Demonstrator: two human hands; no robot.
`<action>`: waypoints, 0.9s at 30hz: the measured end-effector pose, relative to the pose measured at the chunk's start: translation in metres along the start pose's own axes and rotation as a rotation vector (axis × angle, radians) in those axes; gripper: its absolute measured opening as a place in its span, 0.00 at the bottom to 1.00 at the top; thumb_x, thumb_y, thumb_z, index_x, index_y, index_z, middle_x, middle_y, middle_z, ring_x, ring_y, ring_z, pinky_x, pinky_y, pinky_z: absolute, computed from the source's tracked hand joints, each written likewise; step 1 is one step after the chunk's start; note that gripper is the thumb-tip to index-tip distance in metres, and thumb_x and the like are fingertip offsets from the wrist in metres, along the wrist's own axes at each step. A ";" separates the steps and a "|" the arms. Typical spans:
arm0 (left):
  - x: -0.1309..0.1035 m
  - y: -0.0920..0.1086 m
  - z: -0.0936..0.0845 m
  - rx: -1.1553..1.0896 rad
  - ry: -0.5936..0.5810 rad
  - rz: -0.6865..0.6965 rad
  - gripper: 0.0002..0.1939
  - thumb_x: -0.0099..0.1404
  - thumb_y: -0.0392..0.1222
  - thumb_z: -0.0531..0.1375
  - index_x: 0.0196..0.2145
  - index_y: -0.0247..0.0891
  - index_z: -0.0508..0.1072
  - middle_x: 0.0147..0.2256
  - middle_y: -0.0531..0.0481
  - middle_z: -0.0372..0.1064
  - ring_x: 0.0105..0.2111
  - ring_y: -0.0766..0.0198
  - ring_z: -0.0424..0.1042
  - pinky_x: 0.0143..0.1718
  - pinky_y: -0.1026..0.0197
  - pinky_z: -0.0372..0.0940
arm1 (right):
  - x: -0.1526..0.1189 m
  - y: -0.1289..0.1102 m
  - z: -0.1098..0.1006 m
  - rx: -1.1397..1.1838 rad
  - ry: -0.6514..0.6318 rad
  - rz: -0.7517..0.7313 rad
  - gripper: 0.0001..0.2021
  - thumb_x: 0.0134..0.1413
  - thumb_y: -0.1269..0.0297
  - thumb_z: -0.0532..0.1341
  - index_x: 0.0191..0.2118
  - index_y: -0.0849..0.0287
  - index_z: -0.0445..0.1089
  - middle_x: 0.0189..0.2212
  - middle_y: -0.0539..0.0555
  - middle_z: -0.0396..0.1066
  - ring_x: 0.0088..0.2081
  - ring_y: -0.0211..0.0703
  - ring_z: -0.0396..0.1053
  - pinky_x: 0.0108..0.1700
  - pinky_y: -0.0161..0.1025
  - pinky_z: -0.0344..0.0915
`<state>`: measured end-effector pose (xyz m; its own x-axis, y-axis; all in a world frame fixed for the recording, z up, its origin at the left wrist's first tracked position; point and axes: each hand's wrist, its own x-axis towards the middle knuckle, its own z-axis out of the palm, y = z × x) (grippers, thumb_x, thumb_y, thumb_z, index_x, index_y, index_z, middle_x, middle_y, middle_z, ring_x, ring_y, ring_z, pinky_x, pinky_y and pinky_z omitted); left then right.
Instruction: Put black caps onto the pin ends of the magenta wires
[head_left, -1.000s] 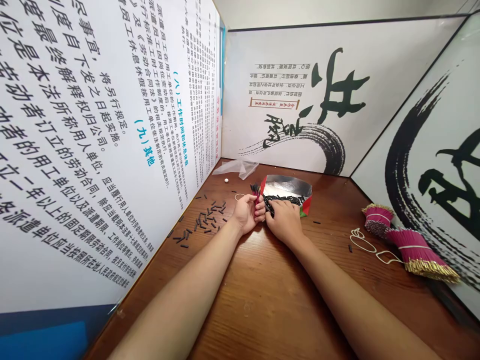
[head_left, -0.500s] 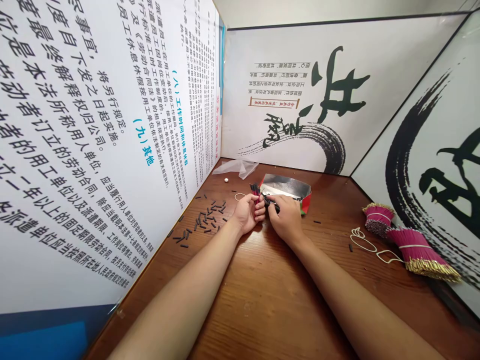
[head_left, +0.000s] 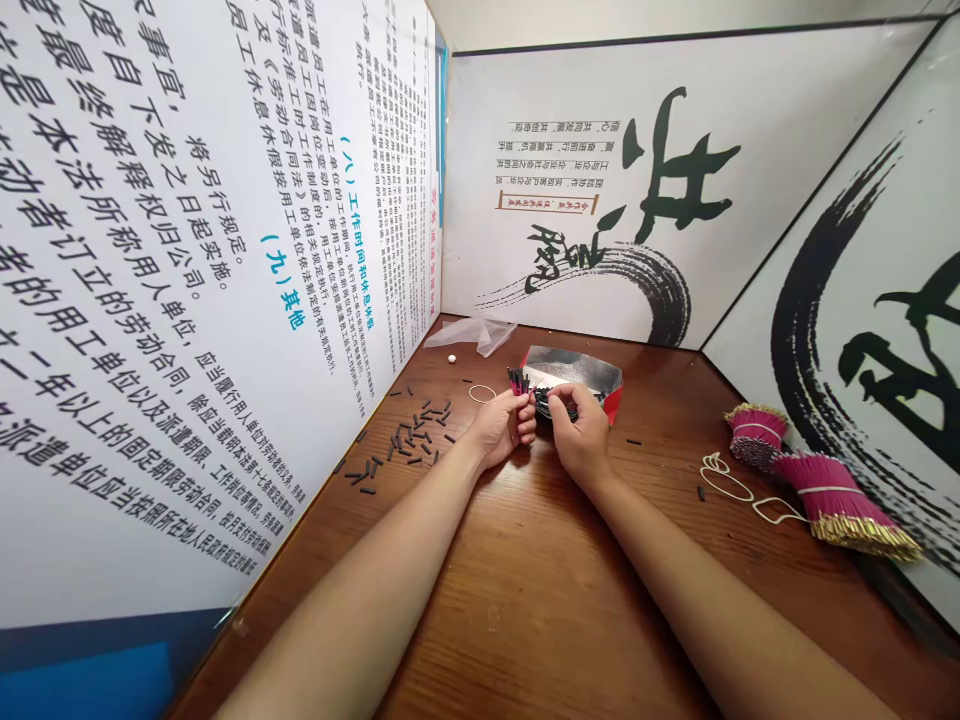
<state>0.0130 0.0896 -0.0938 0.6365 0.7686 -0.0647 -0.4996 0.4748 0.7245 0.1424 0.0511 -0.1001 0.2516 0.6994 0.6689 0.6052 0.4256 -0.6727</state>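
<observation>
My left hand (head_left: 504,428) is closed around a small bundle of magenta wires (head_left: 517,384), whose upper ends carry black tube pieces. Just to its right, my right hand (head_left: 583,435) is held in a pinch over the front of an open box (head_left: 574,368). What its fingertips hold, if anything, is too small to make out. Black tube pieces (head_left: 546,402) lie in the box, partly hidden behind my right hand. The box has a shiny silver inside and a red end.
Loose black tube pieces (head_left: 409,440) are scattered on the wooden table (head_left: 495,580) at left. Two tied bundles of magenta wires (head_left: 832,490) and a pale cord (head_left: 724,480) lie at right. A clear plastic bag (head_left: 480,335) rests at the back. Printed panels (head_left: 570,90) wall the table in.
My right hand has drawn back slightly to the right from the left hand, its fingers now lifted in a pinch. The left hand keeps its grip on the wires, almost still.
</observation>
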 end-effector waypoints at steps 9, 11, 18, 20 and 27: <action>0.000 -0.005 0.002 0.080 -0.026 0.035 0.05 0.60 0.36 0.56 0.29 0.37 0.60 0.20 0.57 0.52 0.18 0.71 0.56 0.21 0.68 0.55 | 0.001 0.001 0.000 0.063 0.032 0.012 0.09 0.59 0.63 0.52 0.32 0.57 0.66 0.30 0.51 0.68 0.34 0.42 0.66 0.41 0.39 0.63; 0.000 -0.004 0.002 0.078 -0.021 0.031 0.06 0.59 0.35 0.57 0.30 0.38 0.59 0.20 0.58 0.51 0.17 0.72 0.53 0.20 0.68 0.52 | 0.001 0.002 0.001 0.061 0.032 0.013 0.09 0.59 0.63 0.51 0.33 0.57 0.66 0.31 0.52 0.69 0.35 0.42 0.66 0.42 0.40 0.63; 0.001 -0.004 0.000 0.074 -0.009 0.045 0.09 0.56 0.35 0.58 0.30 0.39 0.57 0.20 0.59 0.51 0.16 0.73 0.51 0.17 0.70 0.47 | 0.000 0.004 0.001 0.088 0.026 0.035 0.06 0.55 0.66 0.53 0.32 0.57 0.66 0.28 0.50 0.68 0.32 0.41 0.65 0.38 0.39 0.63; 0.001 -0.003 0.000 0.069 -0.007 0.043 0.09 0.56 0.35 0.58 0.31 0.39 0.58 0.20 0.59 0.51 0.16 0.74 0.50 0.16 0.71 0.46 | 0.000 0.003 0.002 0.077 0.021 0.035 0.06 0.55 0.66 0.54 0.32 0.58 0.67 0.28 0.51 0.69 0.31 0.41 0.65 0.38 0.39 0.63; -0.001 0.001 0.004 0.047 0.046 0.003 0.05 0.58 0.37 0.56 0.31 0.37 0.61 0.20 0.60 0.48 0.15 0.75 0.46 0.14 0.71 0.42 | 0.001 0.006 0.003 0.035 0.043 -0.014 0.08 0.58 0.64 0.56 0.37 0.58 0.72 0.34 0.54 0.73 0.34 0.43 0.67 0.40 0.41 0.64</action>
<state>0.0140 0.0875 -0.0904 0.6069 0.7893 -0.0927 -0.4729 0.4524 0.7561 0.1441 0.0562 -0.1041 0.2760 0.6687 0.6904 0.5825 0.4550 -0.6736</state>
